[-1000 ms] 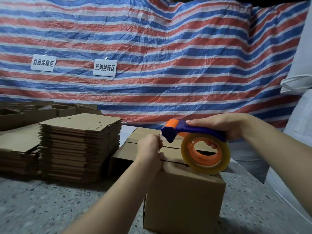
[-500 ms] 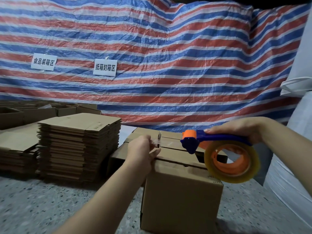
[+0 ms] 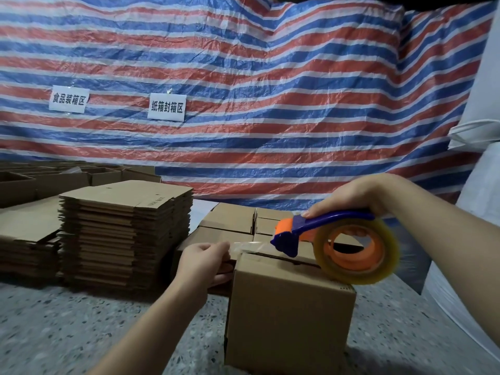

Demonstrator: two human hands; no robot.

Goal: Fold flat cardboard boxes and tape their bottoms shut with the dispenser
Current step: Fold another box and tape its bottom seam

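While left hand (image 3: 203, 259) pinches tape (image 3: 247, 245), right hand (image 3: 351, 196) around dispenser (image 3: 332, 239).

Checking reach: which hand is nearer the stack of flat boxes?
Left. The left hand is just right of the stack of flat boxes; the right hand is farther right, on the tape dispenser.
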